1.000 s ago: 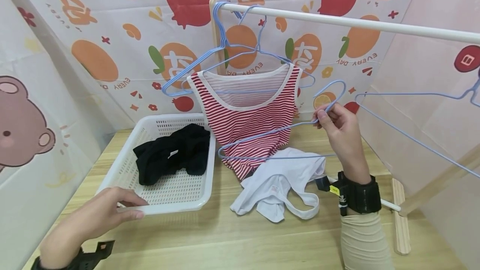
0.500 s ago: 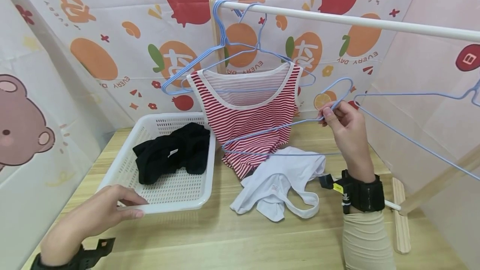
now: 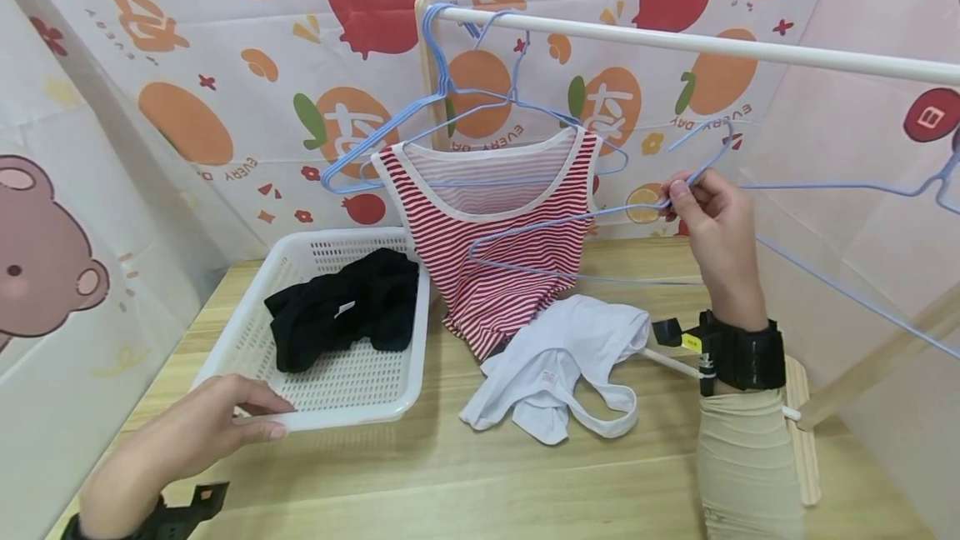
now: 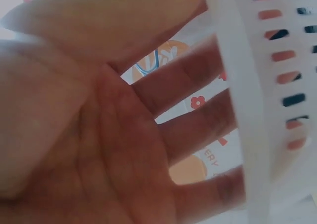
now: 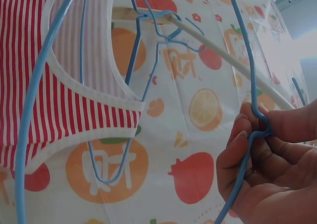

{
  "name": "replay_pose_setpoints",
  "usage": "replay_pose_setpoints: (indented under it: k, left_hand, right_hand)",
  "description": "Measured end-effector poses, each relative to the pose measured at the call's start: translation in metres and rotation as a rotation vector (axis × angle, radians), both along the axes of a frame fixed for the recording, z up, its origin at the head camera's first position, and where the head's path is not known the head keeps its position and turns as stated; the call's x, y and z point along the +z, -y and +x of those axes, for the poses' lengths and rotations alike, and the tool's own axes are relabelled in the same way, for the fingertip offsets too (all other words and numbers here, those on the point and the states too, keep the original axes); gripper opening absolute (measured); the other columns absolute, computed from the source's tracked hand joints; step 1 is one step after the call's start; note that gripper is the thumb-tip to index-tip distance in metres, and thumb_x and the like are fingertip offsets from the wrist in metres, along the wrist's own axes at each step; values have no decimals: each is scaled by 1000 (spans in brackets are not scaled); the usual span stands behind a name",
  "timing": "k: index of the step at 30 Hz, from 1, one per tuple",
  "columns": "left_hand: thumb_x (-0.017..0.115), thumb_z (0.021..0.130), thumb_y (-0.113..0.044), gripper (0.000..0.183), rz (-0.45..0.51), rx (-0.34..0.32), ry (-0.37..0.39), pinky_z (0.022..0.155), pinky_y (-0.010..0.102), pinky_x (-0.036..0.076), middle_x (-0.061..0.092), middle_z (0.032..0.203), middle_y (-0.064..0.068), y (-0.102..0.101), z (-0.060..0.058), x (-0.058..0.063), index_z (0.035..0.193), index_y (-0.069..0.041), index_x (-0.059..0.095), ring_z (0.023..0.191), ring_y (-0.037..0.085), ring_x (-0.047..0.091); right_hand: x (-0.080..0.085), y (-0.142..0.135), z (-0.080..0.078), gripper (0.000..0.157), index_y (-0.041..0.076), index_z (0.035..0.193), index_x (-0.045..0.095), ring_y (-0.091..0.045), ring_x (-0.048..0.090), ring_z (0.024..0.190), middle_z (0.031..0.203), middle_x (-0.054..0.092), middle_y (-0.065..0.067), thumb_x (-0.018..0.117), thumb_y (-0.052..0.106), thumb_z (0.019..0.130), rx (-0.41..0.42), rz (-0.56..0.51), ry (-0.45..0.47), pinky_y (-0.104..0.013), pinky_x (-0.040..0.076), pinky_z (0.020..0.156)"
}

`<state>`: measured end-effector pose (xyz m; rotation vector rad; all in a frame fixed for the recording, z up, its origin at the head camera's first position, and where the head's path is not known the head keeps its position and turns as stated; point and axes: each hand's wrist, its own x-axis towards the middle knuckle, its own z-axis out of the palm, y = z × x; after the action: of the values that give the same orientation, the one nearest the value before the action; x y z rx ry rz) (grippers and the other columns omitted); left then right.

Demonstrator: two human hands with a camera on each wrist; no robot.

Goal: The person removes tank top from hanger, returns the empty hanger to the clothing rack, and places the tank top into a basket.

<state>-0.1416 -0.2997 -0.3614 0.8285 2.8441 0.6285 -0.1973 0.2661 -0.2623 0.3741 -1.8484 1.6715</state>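
My left hand (image 3: 202,415) holds the near rim of the white plastic basket (image 3: 352,417), thumb outside and fingers over the edge. In the left wrist view, several fingers show through and behind the slotted basket wall (image 4: 257,135). A crumpled black garment (image 3: 315,315) lies in the basket. My right hand (image 3: 716,227) pinches a blue wire hanger (image 5: 253,75) at the neck below its hook, raised above the table with nothing on it. Behind it, a red-and-white striped tank top (image 3: 517,307) hangs from a hanger on the rail. A white strapped garment (image 3: 555,357) lies on the table.
A white rail (image 3: 675,42) runs across the back to the upper right. Several blue hangers (image 3: 397,123) hang bunched at its left end. Another hanger (image 3: 840,186) hangs at the right. The rack's wooden foot (image 3: 797,382) stands beside my right forearm.
My right hand has moved up and to the right, carrying the hanger with it. The left hand and basket have stayed in place.
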Motion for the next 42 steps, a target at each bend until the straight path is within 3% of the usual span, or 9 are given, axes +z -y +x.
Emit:
replay_pose_setpoints:
  k: [2, 5, 9, 11, 16, 21, 31, 42]
  left_hand:
    - [85, 81, -23, 16, 15, 4, -27, 70, 20, 54, 78, 91, -8, 1, 2, -3, 95, -15, 82, 88, -12, 58]
    - [86, 79, -21, 17, 33, 10, -130, 72, 12, 51, 79, 92, -10, 2, 6, -9, 95, -16, 82, 91, -11, 61]
    - [89, 76, -20, 19, 34, 26, -269, 76, 1, 43, 76, 90, -20, 2, 10, -17, 93, -22, 81, 93, -10, 62]
    - [89, 75, -22, 20, 19, 39, -294, 80, 0, 41, 75, 91, -23, 2, 11, -20, 93, -26, 80, 96, -7, 63]
    - [90, 74, -25, 22, -14, 70, -328, 86, -3, 37, 75, 92, -24, 3, 13, -23, 94, -29, 80, 102, 2, 68]
    - [91, 72, -24, 25, -2, 74, -361, 89, -5, 33, 75, 92, -24, 3, 14, -25, 94, -29, 81, 102, 4, 69]
    - [91, 71, -22, 25, 16, 71, -361, 87, -6, 33, 74, 90, -26, 2, 15, -25, 93, -28, 81, 99, -3, 66]
    - [91, 71, -22, 25, 18, 76, -371, 88, -6, 32, 74, 90, -26, 1, 16, -25, 93, -29, 81, 100, -2, 67]
  right_hand:
    - [3, -3, -4, 9, 5, 98, 68, -11, 65, 75, 88, 70, 0, 63, 11, 102, 5, -28, -12, -14, 56, 73]
    - [8, -8, -10, 10, 6, 96, 69, -12, 64, 75, 87, 69, 0, 62, 9, 103, 11, -51, -26, -14, 56, 74]
    - [16, -14, -19, 12, 4, 95, 70, -12, 62, 73, 85, 70, 0, 61, 8, 103, 13, -77, -29, -15, 55, 72]
    - [20, -17, -23, 13, 3, 96, 70, -12, 62, 72, 84, 70, -1, 61, 9, 103, 12, -102, -20, -15, 54, 71]
    - [29, -25, -33, 16, 2, 98, 70, -15, 59, 72, 85, 68, -3, 61, 12, 103, -8, -154, 12, -17, 51, 67]
    - [37, -33, -41, 18, 2, 98, 71, -17, 56, 73, 87, 66, -4, 59, 12, 104, -37, -159, 26, -17, 51, 65]
    - [56, -41, -47, 16, -3, 102, 69, -18, 56, 74, 96, 64, -8, 62, 10, 102, 57, -312, 70, -18, 53, 68]
    - [72, -47, -52, 16, -4, 103, 69, -19, 57, 76, 98, 64, -9, 64, 11, 101, 96, -361, 100, -19, 53, 68]
